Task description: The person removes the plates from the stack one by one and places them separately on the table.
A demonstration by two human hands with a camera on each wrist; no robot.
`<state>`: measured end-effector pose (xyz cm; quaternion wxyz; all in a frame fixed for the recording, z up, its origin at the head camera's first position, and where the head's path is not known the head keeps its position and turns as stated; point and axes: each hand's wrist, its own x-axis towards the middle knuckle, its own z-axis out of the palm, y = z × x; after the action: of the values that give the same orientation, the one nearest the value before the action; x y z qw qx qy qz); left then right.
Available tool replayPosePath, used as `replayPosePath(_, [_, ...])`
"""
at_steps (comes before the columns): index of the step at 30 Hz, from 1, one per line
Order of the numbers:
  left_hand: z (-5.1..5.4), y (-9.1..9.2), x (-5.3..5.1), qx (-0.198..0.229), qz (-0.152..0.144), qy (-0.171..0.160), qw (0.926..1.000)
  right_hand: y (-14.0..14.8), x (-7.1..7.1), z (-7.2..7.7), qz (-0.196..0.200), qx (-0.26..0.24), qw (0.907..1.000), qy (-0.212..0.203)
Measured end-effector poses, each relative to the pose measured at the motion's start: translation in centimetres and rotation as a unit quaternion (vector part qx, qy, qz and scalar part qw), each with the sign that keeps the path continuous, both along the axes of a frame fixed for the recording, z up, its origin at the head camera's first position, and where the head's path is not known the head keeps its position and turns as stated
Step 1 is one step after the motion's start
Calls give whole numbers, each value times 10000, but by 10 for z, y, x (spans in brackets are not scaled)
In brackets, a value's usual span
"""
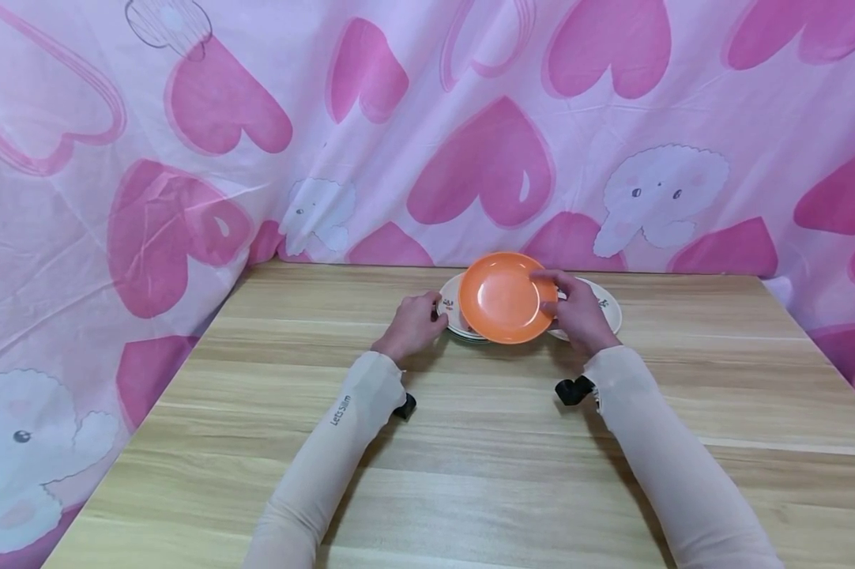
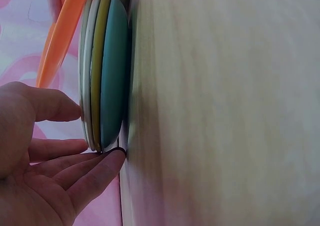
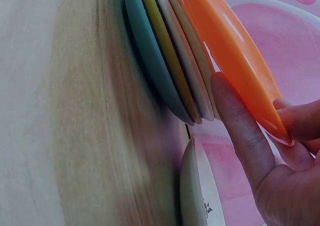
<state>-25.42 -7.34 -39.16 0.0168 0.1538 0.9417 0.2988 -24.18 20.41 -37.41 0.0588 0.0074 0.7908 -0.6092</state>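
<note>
My right hand [image 1: 577, 312] pinches the right rim of an orange plate [image 1: 506, 296], which is tilted above a stack of plates. In the right wrist view, the thumb lies on the plate's upper face with fingers beneath. The stack shows a teal plate [image 2: 114, 75] at the bottom, a yellow plate [image 2: 98, 75] over it, and pale plates [image 2: 86, 85] on top. At the stack's left edge, my left hand [image 1: 415, 322] holds the rim, thumb by the top plate and fingertips low down. A white plate [image 1: 605, 304] with a small printed figure lies to the right, partly behind my right hand.
The plates are near the back edge of a wooden table [image 1: 442, 474]. Behind it hangs a pink cloth [image 1: 399, 158] printed with hearts and white animals; it also runs along the left side. A black wrist mount [image 1: 573, 390] juts from the right sleeve.
</note>
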Motion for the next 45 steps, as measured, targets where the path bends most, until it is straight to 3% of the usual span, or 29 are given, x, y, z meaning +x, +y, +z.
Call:
replayPosePath(22, [0, 0, 0, -102, -31, 121, 9999, 11, 5, 1, 183, 14, 9998, 116])
replayPosePath(30, [0, 1, -1, -111, -13, 72, 9999, 19, 8, 3, 100, 229, 9997, 32])
replayPosePath(38, [-1, 1, -1, -160, -2, 114, 9998, 27, 10, 4, 61, 129, 9998, -128])
replayPosePath(45, [-1, 2, -1, -220, 22, 135, 9997, 32, 11, 5, 17, 226, 9997, -48])
